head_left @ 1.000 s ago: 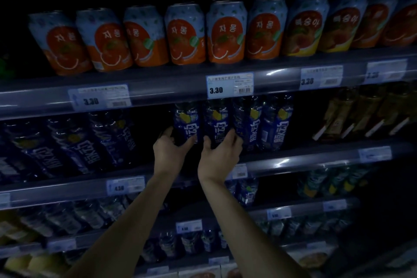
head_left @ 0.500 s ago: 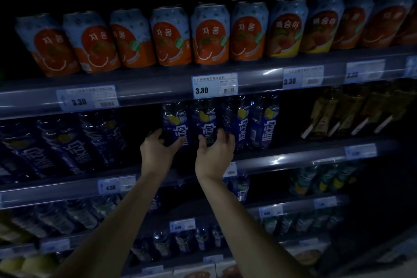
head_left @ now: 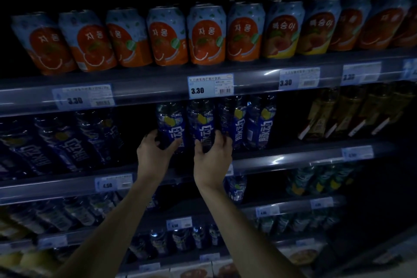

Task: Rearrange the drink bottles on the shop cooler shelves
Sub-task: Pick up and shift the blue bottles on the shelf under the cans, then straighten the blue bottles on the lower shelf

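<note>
Several blue-labelled drink bottles stand upright in a group on the second shelf (head_left: 293, 160). My left hand (head_left: 153, 153) grips the lower part of the leftmost blue bottle (head_left: 171, 124), thumb on its front. My right hand (head_left: 212, 158) grips the second blue bottle (head_left: 200, 122) beside it, with its fingers curled round the base. Two more blue bottles (head_left: 259, 124) stand just right of my right hand. The bottle caps are hidden behind the shelf rail above.
A row of orange and yellow cans (head_left: 207, 36) fills the shelf above. More blue bottles (head_left: 74, 140) lean at the left of the second shelf, with a dark gap between them and the gripped pair. Brown bottles (head_left: 338, 113) stand at the right. Lower shelves hold further bottles.
Both hands have moved up and forward from the shelf edge and closed round the two left bottles of the group. The view has shifted slightly to the right.
</note>
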Available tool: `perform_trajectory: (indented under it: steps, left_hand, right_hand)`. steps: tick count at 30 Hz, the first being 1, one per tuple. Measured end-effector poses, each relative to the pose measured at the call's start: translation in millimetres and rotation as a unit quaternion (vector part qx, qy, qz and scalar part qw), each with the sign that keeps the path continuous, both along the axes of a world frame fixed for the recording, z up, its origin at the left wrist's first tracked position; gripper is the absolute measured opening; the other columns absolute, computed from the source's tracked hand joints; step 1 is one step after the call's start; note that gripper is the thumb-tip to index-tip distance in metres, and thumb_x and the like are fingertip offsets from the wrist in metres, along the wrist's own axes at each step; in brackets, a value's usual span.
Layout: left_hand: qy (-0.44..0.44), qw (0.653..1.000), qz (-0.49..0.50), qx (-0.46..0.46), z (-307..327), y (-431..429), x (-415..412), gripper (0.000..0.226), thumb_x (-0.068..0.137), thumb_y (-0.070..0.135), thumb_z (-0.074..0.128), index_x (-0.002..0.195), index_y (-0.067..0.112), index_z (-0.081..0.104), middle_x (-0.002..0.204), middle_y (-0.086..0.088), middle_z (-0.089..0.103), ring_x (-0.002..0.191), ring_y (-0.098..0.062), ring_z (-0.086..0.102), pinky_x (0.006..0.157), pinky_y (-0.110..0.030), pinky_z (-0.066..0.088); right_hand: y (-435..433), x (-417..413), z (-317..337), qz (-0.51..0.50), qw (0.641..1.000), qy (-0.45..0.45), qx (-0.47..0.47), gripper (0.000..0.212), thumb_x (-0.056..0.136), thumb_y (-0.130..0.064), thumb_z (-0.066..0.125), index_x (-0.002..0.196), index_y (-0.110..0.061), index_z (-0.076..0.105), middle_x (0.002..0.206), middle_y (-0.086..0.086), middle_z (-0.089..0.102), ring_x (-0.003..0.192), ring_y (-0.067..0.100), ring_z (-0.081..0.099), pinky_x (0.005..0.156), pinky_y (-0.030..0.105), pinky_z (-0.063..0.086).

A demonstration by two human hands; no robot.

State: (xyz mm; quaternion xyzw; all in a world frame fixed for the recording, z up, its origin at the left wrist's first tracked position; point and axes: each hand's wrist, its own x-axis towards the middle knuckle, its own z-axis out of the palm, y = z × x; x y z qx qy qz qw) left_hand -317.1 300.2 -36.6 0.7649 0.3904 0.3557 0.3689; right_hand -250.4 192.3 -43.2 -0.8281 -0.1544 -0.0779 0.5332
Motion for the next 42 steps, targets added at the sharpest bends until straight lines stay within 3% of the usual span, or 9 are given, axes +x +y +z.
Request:
perform_trajectory:
  steps: [5, 9, 11, 14, 17, 22, 33, 42]
  left_hand:
    - [-0.011, 1.0, 0.007, -0.002, -7.6, -17.0, -5.8, 0.083, 0.069, 0.051, 0.077, 0.134, 0.012, 0.044, 0.131, -0.004, 0.054, 0.112, -0.014, 0.052, 0.09, -0.03, 0.047]
    - [0.008, 0.998, 0.032, 0.057, -13.9, -33.7, -17.6, 0.07, 0.075, 0.046, 0.074, 0.131, 0.014, 0.046, 0.128, -0.004, 0.049, 0.115, -0.017, 0.048, 0.092, -0.029, 0.043]
    - [0.007, 0.996, 0.038, 0.086, -18.1, -43.5, -24.3, 0.061, 0.079, 0.044, 0.071, 0.128, 0.015, 0.048, 0.125, -0.001, 0.048, 0.111, -0.014, 0.047, 0.09, -0.027, 0.043]
    - [0.016, 0.991, 0.045, 0.123, -30.8, -59.7, -36.2, 0.042, 0.086, 0.043, 0.063, 0.117, 0.016, 0.052, 0.111, 0.006, 0.046, 0.093, 0.001, 0.04, 0.079, -0.013, 0.032]
    - [0.023, 0.992, 0.025, 0.123, -51.7, -74.2, -48.3, 0.032, 0.089, 0.044, 0.056, 0.107, 0.017, 0.056, 0.1, 0.009, 0.049, 0.084, 0.004, 0.04, 0.074, -0.012, 0.031]
    - [0.051, 0.996, -0.007, 0.066, -102.3, -85.0, -73.1, 0.038, 0.09, 0.04, 0.059, 0.118, 0.016, 0.056, 0.115, -0.001, 0.058, 0.097, -0.013, 0.055, 0.08, -0.027, 0.045]
    - [0.177, 0.984, 0.013, 0.01, -183.1, -51.3, -114.5, 0.05, 0.087, 0.032, 0.063, 0.131, 0.014, 0.048, 0.126, -0.012, 0.048, 0.114, -0.029, 0.047, 0.088, -0.043, 0.047]
    - [0.223, 0.975, 0.011, -0.003, -240.3, -12.8, -121.5, 0.05, 0.085, 0.035, 0.062, 0.128, 0.012, 0.049, 0.125, -0.018, 0.05, 0.114, -0.037, 0.045, 0.088, -0.048, 0.046]
  right_hand:
    - [-17.9, -8.6, -13.5, 0.026, 0.998, 0.025, 0.052, 0.05, 0.088, -0.034, 0.066, 0.13, -0.013, 0.048, 0.125, 0.003, 0.048, 0.112, 0.02, 0.052, 0.084, 0.038, 0.053]
    - [-37.4, -14.1, -25.6, 0.048, 0.997, 0.031, 0.041, 0.042, 0.088, -0.036, 0.065, 0.122, -0.017, 0.051, 0.114, -0.003, 0.051, 0.098, 0.014, 0.054, 0.067, 0.026, 0.045]
    - [-46.3, -18.0, -30.0, 0.054, 0.997, 0.032, 0.042, 0.039, 0.087, -0.035, 0.065, 0.118, -0.016, 0.053, 0.109, -0.004, 0.053, 0.092, 0.011, 0.054, 0.067, 0.023, 0.044]
    - [-54.7, -28.2, -41.1, 0.084, 0.995, 0.034, 0.037, 0.027, 0.089, -0.034, 0.064, 0.109, -0.018, 0.056, 0.1, -0.006, 0.055, 0.084, 0.009, 0.055, 0.068, 0.025, 0.047]
    - [-57.6, -37.3, -57.9, 0.115, 0.992, 0.042, 0.016, 0.028, 0.09, -0.036, 0.061, 0.109, -0.016, 0.057, 0.104, -0.002, 0.059, 0.091, 0.014, 0.058, 0.072, 0.025, 0.048]
    - [-57.3, -51.8, -89.4, 0.133, 0.989, 0.056, -0.01, 0.038, 0.09, -0.041, 0.06, 0.118, -0.016, 0.054, 0.11, -0.001, 0.058, 0.098, 0.015, 0.056, 0.075, 0.029, 0.048]
    - [-41.0, -62.9, -168.5, 0.176, 0.978, 0.097, -0.046, 0.043, 0.09, -0.034, 0.063, 0.126, -0.012, 0.053, 0.116, 0.001, 0.059, 0.098, 0.013, 0.056, 0.075, 0.021, 0.043]
    - [-1.4, -73.1, -226.7, 0.2, 0.972, 0.106, -0.061, 0.042, 0.089, -0.029, 0.064, 0.125, -0.011, 0.052, 0.118, 0.006, 0.058, 0.102, 0.018, 0.057, 0.085, 0.039, 0.051]
